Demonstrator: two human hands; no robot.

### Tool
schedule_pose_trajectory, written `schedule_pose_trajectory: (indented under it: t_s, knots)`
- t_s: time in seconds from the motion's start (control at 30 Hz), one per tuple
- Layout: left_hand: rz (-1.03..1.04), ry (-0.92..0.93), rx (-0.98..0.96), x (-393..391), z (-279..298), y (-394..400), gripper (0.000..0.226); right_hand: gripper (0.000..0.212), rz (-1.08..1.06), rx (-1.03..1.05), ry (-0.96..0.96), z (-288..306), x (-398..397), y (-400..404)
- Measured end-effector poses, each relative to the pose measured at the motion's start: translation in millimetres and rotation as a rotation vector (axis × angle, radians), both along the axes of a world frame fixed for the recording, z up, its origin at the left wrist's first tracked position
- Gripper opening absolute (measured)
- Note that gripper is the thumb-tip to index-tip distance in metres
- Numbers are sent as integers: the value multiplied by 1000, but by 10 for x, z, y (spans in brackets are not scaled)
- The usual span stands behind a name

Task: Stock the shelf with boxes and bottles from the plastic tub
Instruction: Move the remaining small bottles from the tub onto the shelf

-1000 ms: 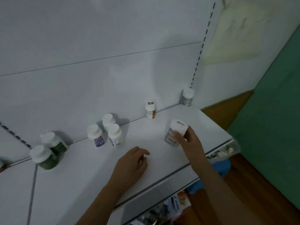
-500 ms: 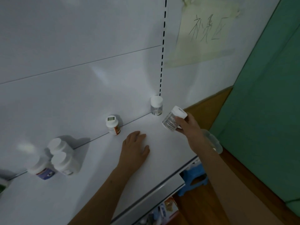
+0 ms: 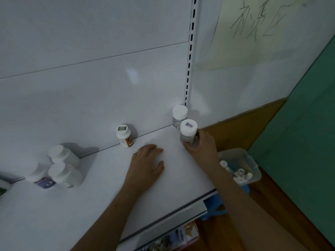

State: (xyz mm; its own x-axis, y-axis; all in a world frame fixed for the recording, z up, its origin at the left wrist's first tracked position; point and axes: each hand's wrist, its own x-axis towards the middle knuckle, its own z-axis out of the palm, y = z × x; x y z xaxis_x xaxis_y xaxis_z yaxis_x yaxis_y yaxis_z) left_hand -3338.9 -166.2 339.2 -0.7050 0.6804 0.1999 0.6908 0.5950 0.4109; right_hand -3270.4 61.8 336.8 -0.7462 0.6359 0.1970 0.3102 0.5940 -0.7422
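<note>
At shelf's (image 3: 101, 201) back-right corner, right hand (image 3: 201, 147) is holding white-capped bottle (image 3: 188, 132) upright, grip wrapping its body, label mostly hidden. Left hand (image 3: 146, 165) is resting flat, fingers relaxed. Plastic tub (image 3: 252, 162) is sitting below-right, partly hidden behind arm.

We see a white shelf (image 3: 101, 200) carrying six white-capped bottles (image 3: 65, 175) and our flat left hand (image 3: 146, 164).

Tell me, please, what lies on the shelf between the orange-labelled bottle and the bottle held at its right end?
Only bare white shelf, in the head view.
</note>
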Motion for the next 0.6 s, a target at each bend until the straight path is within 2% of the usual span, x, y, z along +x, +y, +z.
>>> schedule_pose_trajectory:
  t_s: [0.17,0.3,0.4,0.5,0.6]
  knots:
    - [-20,4,-8,12,19,-12,50,56,-40,148,-124,105,-33,-86]
    - [-39,-6,7,61,32,-34,55,65,-38,35,-107,275,398,-206]
    - [-49,-79,129,255,85,126,51,64,-118,39,-94,459,888,-91]
    - [-201,-174,252,675,175,542,40,59,-210,31,-67,680,1366,123]
    - [-372,-200,283,1153,247,996,33,51,-280,77,-23,843,1729,315]
